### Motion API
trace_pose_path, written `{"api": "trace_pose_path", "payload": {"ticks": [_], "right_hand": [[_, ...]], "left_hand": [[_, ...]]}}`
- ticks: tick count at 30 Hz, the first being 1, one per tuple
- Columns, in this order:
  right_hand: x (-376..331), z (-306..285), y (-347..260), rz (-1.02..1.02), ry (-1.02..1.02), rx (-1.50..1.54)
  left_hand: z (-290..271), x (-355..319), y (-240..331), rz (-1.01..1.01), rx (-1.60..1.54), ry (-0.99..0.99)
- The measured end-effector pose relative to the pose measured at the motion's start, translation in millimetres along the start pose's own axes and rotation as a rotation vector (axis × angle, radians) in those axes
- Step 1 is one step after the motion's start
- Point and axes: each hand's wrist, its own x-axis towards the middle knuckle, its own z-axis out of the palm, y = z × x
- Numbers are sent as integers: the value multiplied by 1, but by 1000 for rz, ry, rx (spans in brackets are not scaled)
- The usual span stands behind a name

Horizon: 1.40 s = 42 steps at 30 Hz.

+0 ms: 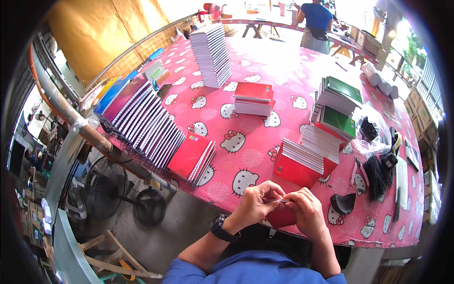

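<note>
Close to the table's near edge, my left hand (259, 203) and my right hand (305, 209) meet with fingertips pinched together. Between them they grip the thin edge of a red-covered notebook (282, 217), held over the table edge; most of it is hidden by my fingers. Just beyond my hands stand unbound red-covered page blocks (299, 163), spines and page edges facing up. Left of them, a fanned row of spiral notebooks (146, 124) ends in red spiral notebooks (191, 157). A black curved piece (343, 203) lies right of my right hand.
Black spiral coils (378, 177) and a clear plastic bag (373, 132) lie at the right. Green-covered blocks (338, 120), a red stack (254, 98) and a tall notebook stack (211, 56) stand farther off. A floor fan (106, 187) is at left; another person (315, 21) stands far back.
</note>
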Motion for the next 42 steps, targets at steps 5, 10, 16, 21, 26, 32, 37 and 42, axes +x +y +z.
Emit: {"api": "trace_pose_path", "payload": {"ticks": [5, 10, 16, 21, 26, 32, 37, 42], "right_hand": [[10, 7, 4, -103, -121, -29], [4, -7, 5, 98, 114, 53], [-37, -21, 40, 171, 62, -130], [-49, -26, 57, 240, 98, -151], [-6, -23, 84, 65, 239, -429], [28, 4, 103, -8, 268, -600], [6, -16, 128, 107, 372, -427], [1, -4, 70, 9, 99, -158]], "left_hand": [[-20, -5, 5, 62, 70, 74], [-101, -11, 17, 421, 186, 822], [-186, -44, -18, 50, 739, 1087], [-165, -39, -5, -42, 934, 1045], [-142, -19, 7, 268, 1359, 797], [-141, -17, 4, 359, 1165, 760], [-63, 32, -7, 694, 858, 584], [4, 19, -14, 743, 978, 544]]}}
